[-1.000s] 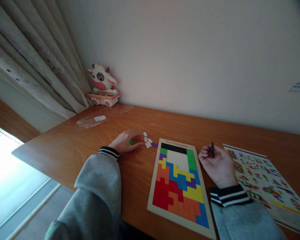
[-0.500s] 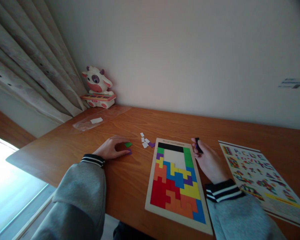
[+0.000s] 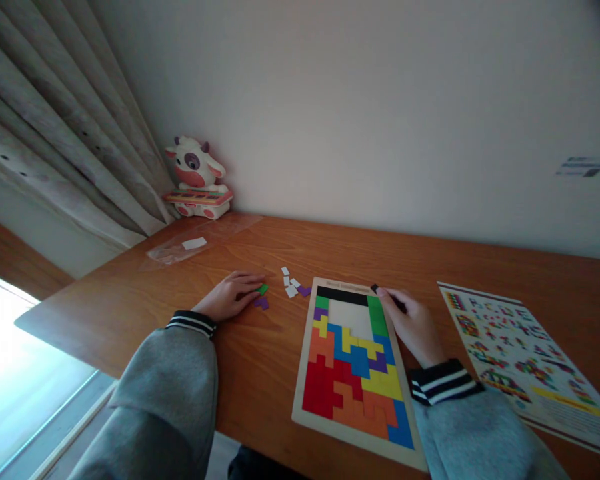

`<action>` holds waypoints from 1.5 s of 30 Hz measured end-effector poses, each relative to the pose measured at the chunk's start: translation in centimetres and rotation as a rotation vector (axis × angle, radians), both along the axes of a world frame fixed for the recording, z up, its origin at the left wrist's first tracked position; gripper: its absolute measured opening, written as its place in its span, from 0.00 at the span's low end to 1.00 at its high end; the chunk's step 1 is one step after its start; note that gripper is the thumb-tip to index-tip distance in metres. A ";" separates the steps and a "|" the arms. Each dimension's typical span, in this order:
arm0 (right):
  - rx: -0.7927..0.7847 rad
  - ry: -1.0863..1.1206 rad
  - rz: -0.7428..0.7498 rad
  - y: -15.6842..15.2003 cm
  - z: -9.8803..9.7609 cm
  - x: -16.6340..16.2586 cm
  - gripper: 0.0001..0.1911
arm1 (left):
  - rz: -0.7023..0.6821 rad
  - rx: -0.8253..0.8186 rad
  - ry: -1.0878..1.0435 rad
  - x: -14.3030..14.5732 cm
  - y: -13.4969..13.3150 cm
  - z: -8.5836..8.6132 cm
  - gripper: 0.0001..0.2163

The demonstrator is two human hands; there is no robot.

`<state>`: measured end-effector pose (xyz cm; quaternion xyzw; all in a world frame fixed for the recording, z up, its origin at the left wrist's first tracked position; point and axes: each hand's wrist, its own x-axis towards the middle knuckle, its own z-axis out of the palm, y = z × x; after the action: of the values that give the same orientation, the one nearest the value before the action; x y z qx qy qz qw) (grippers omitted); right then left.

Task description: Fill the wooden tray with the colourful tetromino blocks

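A wooden puzzle board lies in front of me, filled with coloured blocks except a white gap near its top. My right hand rests at the board's upper right corner, fingers closed on a black piece that touches the board's top edge. My left hand lies on the table left of the board, its fingertips on a green piece. A purple piece sits just beside those fingers. More loose pieces, white ones and a purple one, lie between my left hand and the board.
A printed pattern sheet lies right of the board. A cow toy stands in the far left corner by the curtain. A clear plastic bag lies near it. The table edge runs close on my left.
My right hand has moved left and down with the black piece, from beside the board to its upper right corner. My left hand stayed by the green and purple pieces.
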<state>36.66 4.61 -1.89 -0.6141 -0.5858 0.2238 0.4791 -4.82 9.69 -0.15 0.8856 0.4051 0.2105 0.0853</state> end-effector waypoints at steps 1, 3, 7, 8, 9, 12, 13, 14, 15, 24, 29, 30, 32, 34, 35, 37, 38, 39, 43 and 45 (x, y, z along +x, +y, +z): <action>0.009 -0.012 -0.004 0.0 0.0 -0.1 0.24 | 0.000 -0.008 -0.006 0.2 0.1 -0.1 0.15; 0.020 -0.016 -0.009 0.0 0.1 -0.2 0.24 | 0.005 -0.020 -0.025 0.5 0.2 -0.2 0.15; -0.005 0.021 -0.021 0.0 0.0 -0.1 0.25 | 0.069 -0.007 -0.049 1.1 0.3 -0.4 0.16; -0.013 0.033 -0.026 0.1 0.0 -0.1 0.25 | 0.086 -0.007 -0.051 1.2 0.2 -0.5 0.16; -0.020 0.044 -0.028 0.1 -0.1 -0.1 0.25 | 0.099 -0.012 -0.054 1.3 0.2 -0.5 0.16; -0.033 0.060 -0.022 0.0 0.0 -0.1 0.25 | 0.112 -0.024 -0.062 1.8 0.1 -0.5 0.16; -0.034 0.061 -0.022 0.0 0.0 -0.2 0.25 | 0.107 -0.017 -0.063 2.0 0.1 -0.4 0.16; -0.035 0.063 -0.023 0.0 0.1 -0.2 0.25 | 0.100 -0.004 -0.064 2.1 0.2 -0.4 0.17; -0.036 0.066 -0.024 0.0 0.1 -0.3 0.25 | 0.090 0.009 -0.066 2.3 0.3 -0.4 0.17; 0.006 0.064 -0.025 0.2 -0.1 -0.4 0.27 | 0.201 -0.128 -0.157 2.9 0.8 -0.8 0.19; 0.017 0.094 -0.038 0.3 -0.1 -0.4 0.28 | 0.232 -0.227 -0.267 3.1 0.7 -1.2 0.21; 0.016 0.100 -0.037 0.3 0.0 -0.4 0.28 | 0.233 -0.199 -0.250 3.1 0.7 -1.1 0.21; 0.014 0.108 -0.032 0.2 0.1 -0.5 0.27 | 0.231 -0.128 -0.201 3.2 0.8 -1.0 0.21; 0.016 0.116 -0.024 0.2 0.1 -0.6 0.26 | 0.238 -0.088 -0.158 3.2 0.9 -0.9 0.20; 0.017 0.116 -0.020 0.2 0.1 -0.6 0.25 | 0.246 -0.088 -0.147 3.1 0.9 -0.9 0.20; 0.017 0.103 -0.012 0.2 0.1 -0.6 0.24 | 0.257 -0.110 -0.141 3.1 1.0 -1.0 0.18; 0.017 0.094 -0.008 0.3 0.1 -0.6 0.24 | 0.253 -0.119 -0.142 3.0 1.1 -1.0 0.18; 0.017 0.084 -0.004 0.3 0.1 -0.6 0.24 | 0.238 -0.119 -0.142 2.9 1.1 -1.1 0.18; 0.028 0.048 0.002 0.3 -0.2 -0.5 0.23 | 0.164 -0.021 -0.116 2.8 1.2 -1.1 0.19; 0.030 0.025 0.009 0.2 -0.1 -0.5 0.22 | 0.183 0.012 -0.095 2.8 1.2 -1.0 0.20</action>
<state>36.13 4.81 -2.03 -0.6013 -0.5858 0.2248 0.4946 -1.99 10.93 -1.12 0.8343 0.4787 0.2617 0.0795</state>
